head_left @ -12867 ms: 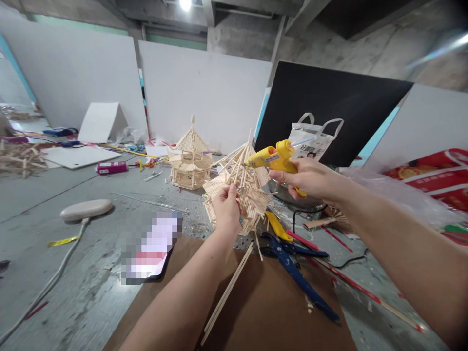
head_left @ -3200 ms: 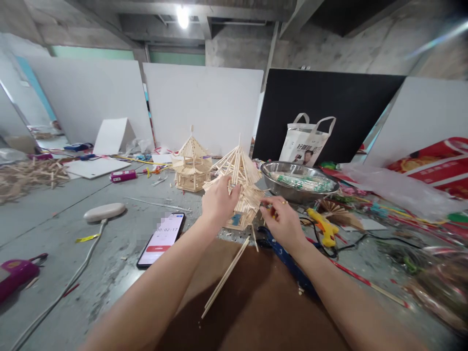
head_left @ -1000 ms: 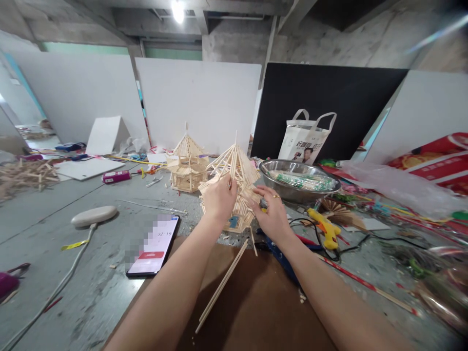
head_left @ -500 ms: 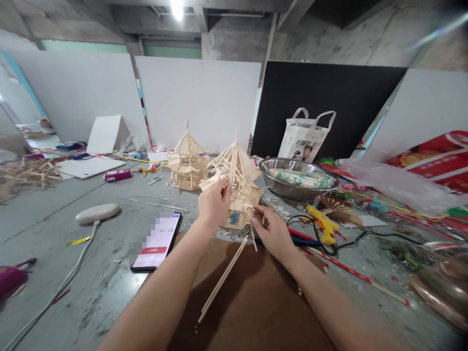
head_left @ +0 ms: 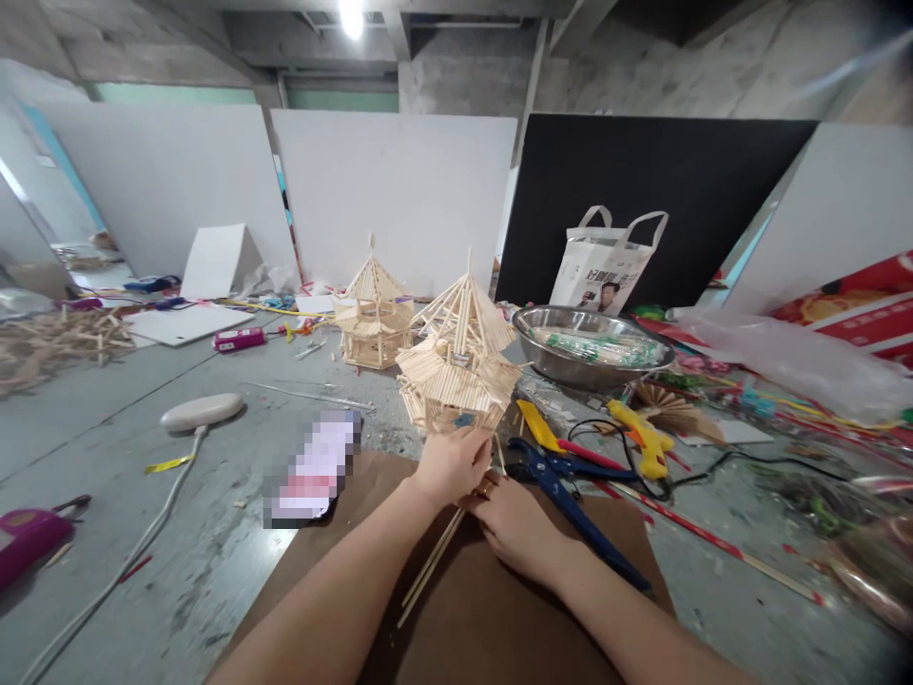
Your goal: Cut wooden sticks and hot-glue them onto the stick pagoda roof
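Note:
A pavilion model of thin wooden sticks stands in front of me, with a pointed, partly open roof. My left hand is just before its base, fingers curled inward. Close against it, my right hand is bent low over the brown board, its fingertips together. What lies between the fingers of either hand is hidden. Loose wooden sticks run out from under both hands across the board. Right of my right hand lie blue-handled pliers.
A second stick pavilion stands behind at left. A steel bowl holds green-and-clear packets. A yellow glue gun, a phone, a white cabled device and a paper bag surround the board.
Both hands have left the model's roof and side and come down toward me, meeting over the loose sticks. The pliers and a yellow object beside the model now show more fully.

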`<state>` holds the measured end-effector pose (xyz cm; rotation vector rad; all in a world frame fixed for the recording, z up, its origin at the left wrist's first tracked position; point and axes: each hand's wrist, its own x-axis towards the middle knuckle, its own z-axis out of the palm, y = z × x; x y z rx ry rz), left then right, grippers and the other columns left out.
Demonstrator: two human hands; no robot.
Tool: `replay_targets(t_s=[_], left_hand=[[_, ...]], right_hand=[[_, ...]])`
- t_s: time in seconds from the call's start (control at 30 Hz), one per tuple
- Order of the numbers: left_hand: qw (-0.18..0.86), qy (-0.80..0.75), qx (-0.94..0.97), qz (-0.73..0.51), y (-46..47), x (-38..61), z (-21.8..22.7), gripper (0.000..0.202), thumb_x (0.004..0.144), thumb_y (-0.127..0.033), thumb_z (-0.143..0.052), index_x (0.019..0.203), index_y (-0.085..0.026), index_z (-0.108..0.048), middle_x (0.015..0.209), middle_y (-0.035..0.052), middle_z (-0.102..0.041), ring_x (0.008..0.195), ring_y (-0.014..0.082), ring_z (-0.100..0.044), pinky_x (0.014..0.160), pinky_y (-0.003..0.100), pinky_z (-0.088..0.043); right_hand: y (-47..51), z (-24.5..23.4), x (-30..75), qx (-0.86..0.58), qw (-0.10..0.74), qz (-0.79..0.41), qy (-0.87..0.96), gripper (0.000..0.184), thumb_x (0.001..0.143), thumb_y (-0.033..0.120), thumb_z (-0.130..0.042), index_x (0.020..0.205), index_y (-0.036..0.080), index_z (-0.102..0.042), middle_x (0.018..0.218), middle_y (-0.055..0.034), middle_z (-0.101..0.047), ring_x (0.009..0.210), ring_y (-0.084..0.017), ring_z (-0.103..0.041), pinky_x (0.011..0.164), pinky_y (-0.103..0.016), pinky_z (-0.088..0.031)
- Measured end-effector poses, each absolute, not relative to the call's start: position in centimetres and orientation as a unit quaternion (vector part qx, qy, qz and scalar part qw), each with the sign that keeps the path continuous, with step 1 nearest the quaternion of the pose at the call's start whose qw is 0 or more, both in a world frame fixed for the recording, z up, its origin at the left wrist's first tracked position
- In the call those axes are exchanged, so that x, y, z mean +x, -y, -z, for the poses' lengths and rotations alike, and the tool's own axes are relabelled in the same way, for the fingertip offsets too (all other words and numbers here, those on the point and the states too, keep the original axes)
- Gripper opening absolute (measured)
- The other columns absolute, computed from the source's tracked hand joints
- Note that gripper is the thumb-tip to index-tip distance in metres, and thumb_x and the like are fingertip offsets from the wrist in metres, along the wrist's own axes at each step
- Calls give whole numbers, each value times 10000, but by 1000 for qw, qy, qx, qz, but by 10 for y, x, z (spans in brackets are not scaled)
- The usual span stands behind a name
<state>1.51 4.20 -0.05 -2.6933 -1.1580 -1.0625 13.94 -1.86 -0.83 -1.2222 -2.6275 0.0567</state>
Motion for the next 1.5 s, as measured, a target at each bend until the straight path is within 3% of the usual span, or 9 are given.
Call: replay_targets(t_s=[0.1,0.33,0.6,1.0,1.5], left_hand=[[-4,374,-868,326,-41,19,6,233,808,-245,-365,858,-195,-586,740,29,-640,667,131,-584,584,231,-419],[-44,386,-866,314,-42,22,8,232,816,-247,-347,803,-205,-574,757,12,-640,687,130,-588,599,234,-440],[-75,403,-869,277,-45,14,11,262,828,-265,-334,890,-206,-582,786,48,-644,738,132,-586,671,245,-457],[-87,396,-875,264,-42,11,14,279,841,-270,-312,850,-187,-578,803,37,-640,729,120,-583,659,224,-432],[-108,450,-849,254,-46,11,19,332,832,-327,-305,711,-170,-571,640,33,-592,599,117,-533,578,217,-367]], right_hand=[[16,12,141,-413,122,-5,902,304,781,132,-406,998,214,-602,1064,-76,-575,979,-192,-478,820,-324,-394],[11,18,148,-413,168,15,895,283,784,136,-396,945,186,-623,904,-88,-616,844,-187,-511,732,-320,-422],[9,18,146,-409,199,-6,891,279,801,126,-375,916,194,-620,906,-79,-604,891,-178,-510,751,-320,-415],[9,23,144,-424,174,26,889,217,784,126,-424,800,178,-634,807,-67,-599,761,-179,-495,673,-290,-407],[11,20,147,-429,212,10,878,269,800,106,-376,961,159,-586,967,-64,-589,890,-165,-492,795,-278,-389]])
